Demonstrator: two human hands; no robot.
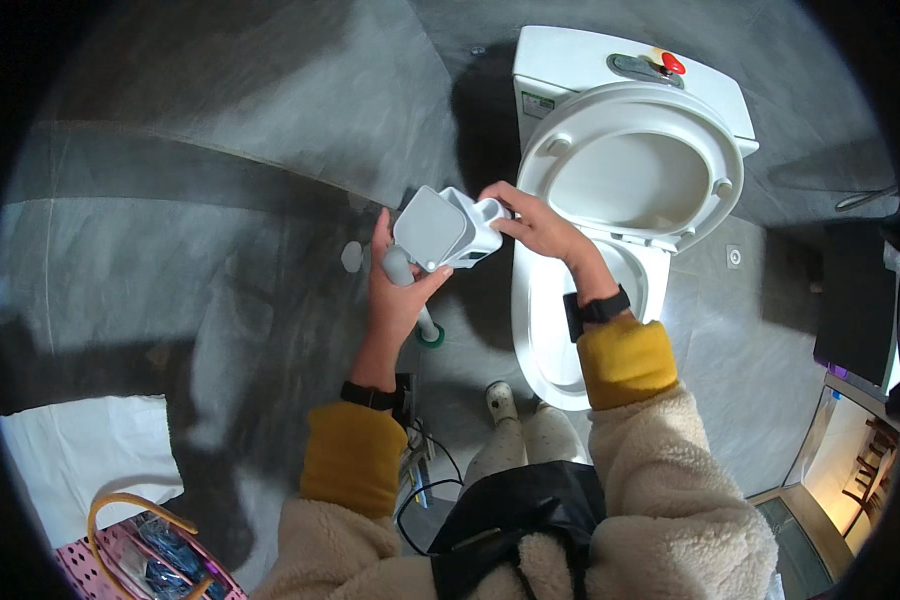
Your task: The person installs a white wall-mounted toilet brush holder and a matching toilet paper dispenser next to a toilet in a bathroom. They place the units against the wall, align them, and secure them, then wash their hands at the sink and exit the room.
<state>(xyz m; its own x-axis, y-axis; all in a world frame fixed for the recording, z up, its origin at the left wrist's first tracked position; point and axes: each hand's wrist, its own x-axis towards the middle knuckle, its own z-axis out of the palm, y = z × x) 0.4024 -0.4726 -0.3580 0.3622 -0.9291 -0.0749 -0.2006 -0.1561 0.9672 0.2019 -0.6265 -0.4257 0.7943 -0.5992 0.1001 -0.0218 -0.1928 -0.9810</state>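
Observation:
Both hands hold up a white plastic holder (484, 240) left of the toilet. A light grey, rounded-square panel (430, 228) covers its left side, and small cup-like openings show on its right. My left hand (392, 300) grips the holder's left side, thumb along the lower edge. By that palm is a grey rounded knob-like end (398, 266); whether it belongs to the holder I cannot tell. My right hand (545, 228) has its fingers closed on the holder's right end, with some fingertips hidden.
The white toilet (526, 330) stands at right, lid raised, a red knob (673, 63) on its tank. Below my left hand a pipe (427, 322) meets a green floor ring (430, 337). A pink basket (80, 555) and white sheet (90, 445) lie lower left; a dark cabinet (855, 300) is far right.

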